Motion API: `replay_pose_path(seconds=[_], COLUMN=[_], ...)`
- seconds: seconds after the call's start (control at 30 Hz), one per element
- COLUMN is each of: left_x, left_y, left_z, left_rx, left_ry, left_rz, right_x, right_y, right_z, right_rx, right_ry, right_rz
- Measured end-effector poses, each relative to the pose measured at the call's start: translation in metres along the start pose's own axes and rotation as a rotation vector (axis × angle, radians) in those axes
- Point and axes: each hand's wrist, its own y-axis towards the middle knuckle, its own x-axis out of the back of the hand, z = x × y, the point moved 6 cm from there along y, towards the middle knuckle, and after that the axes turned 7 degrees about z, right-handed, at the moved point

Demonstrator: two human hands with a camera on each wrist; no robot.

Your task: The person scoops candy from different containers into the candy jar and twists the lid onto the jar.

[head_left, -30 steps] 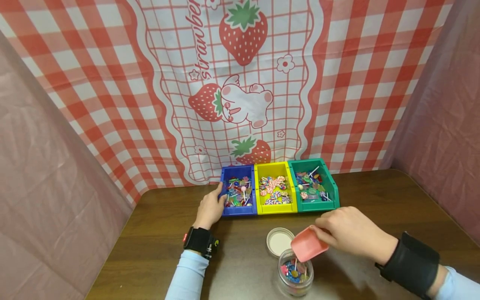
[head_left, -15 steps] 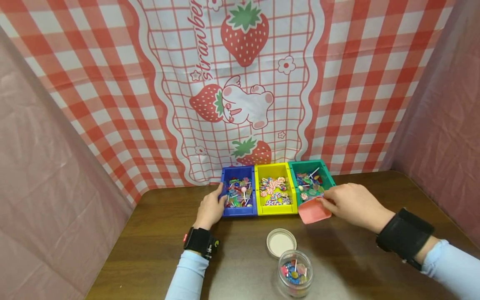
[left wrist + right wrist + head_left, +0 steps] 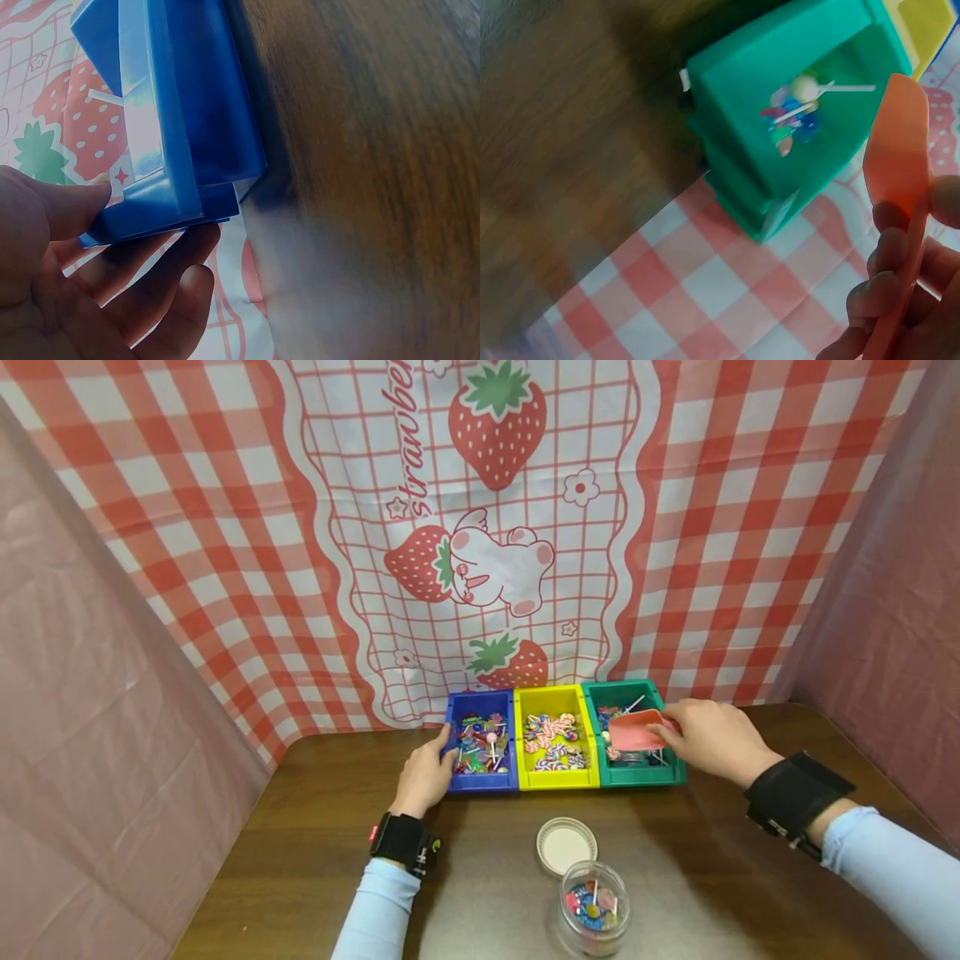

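Observation:
My right hand [image 3: 716, 739] grips a pink scoop [image 3: 633, 732] by its handle, and the scoop's bowl is over the green bin [image 3: 647, 775]. In the right wrist view the scoop [image 3: 900, 142] shows edge-on, fingers curled round its handle; small charms and lollipops lie in the bin beyond. At the left end of the row, my left hand [image 3: 423, 777] holds the side wall of the blue bin [image 3: 480, 782]. The left wrist view shows its thumb on the rim of the blue bin [image 3: 150, 202] and the fingers against the outside.
A yellow bin [image 3: 558, 779] with striped candy charms sits between the blue and green ones. Nearer on the wooden table [image 3: 315, 860] stand a clear jar [image 3: 592, 935], partly filled with charms, and a round lid [image 3: 567, 847] right behind it. A strawberry-print checked cloth [image 3: 720, 568] hangs behind.
My right hand has carried the scoop from above the jar, away from me, to over the green bin. The left hand keeps its place on the blue bin.

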Motion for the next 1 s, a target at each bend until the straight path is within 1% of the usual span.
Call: replay_pose_path(seconds=[0.13,0.27,0.57,0.7,0.8,0.9,1.0], left_x=[0.001,0.000,-0.001,-0.002,-0.002,-0.001,-0.001], left_y=[0.000,0.000,0.001,0.002,0.002,0.002,0.001], left_z=[0.000,0.001,0.002,0.002,0.002,0.002,0.001], left_rx=[-0.007,-0.002,-0.006,-0.003,-0.004,0.000,-0.004], left_ry=[-0.003,-0.003,0.003,0.002,-0.001,-0.007,-0.001], left_rz=[-0.004,-0.007,-0.010,-0.009,-0.006,-0.003,-0.006], right_x=[0.000,-0.002,-0.008,-0.016,-0.021,-0.026,-0.030], right_y=[0.005,0.009,0.017,0.024,0.029,0.032,0.036], right_z=[-0.008,-0.011,0.003,0.011,0.015,0.019,0.021], right_rx=[-0.007,0.033,0.152,0.175,0.176,0.163,0.128], right_ry=[-0.055,-0.107,-0.268,-0.331,-0.345,-0.348,-0.344], right_rz=[-0.039,-0.083,-0.175,-0.172,-0.162,-0.149,-0.114])
